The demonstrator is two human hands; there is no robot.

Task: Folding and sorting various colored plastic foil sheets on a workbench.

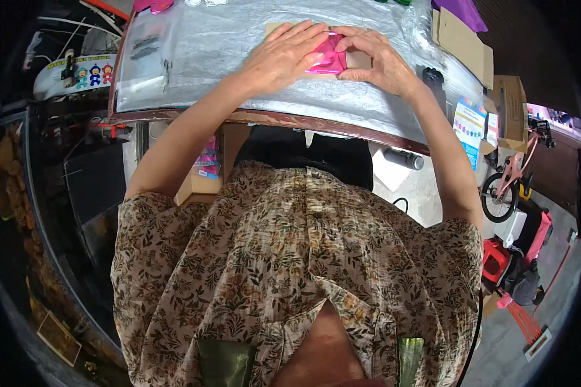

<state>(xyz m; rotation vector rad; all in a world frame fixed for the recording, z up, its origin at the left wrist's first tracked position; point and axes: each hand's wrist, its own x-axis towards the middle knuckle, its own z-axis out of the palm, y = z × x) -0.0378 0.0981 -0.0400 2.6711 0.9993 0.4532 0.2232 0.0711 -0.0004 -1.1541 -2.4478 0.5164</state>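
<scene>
A shiny pink foil packet [331,57] lies on a piece of brown cardboard [360,60] near the far middle of the table. My left hand [284,55] rests on the packet's left part, fingers stretched out and lying flat, its thumb on the pink surface. At the packet's right edge is my right hand [384,61], its thumb and forefinger curved apart with cardboard showing in the gap. Their tips touch or nearly touch the packet's right side. My left palm hides part of the packet and cardboard.
The table [193,87] has a silvery cover and a worn brown front edge. Clear plastic sleeves [150,55] lie at left. Cardboard sheets [461,45] and a dark cylindrical object [432,80] stand at right. Below the table, an open box [206,184] holds pink packets.
</scene>
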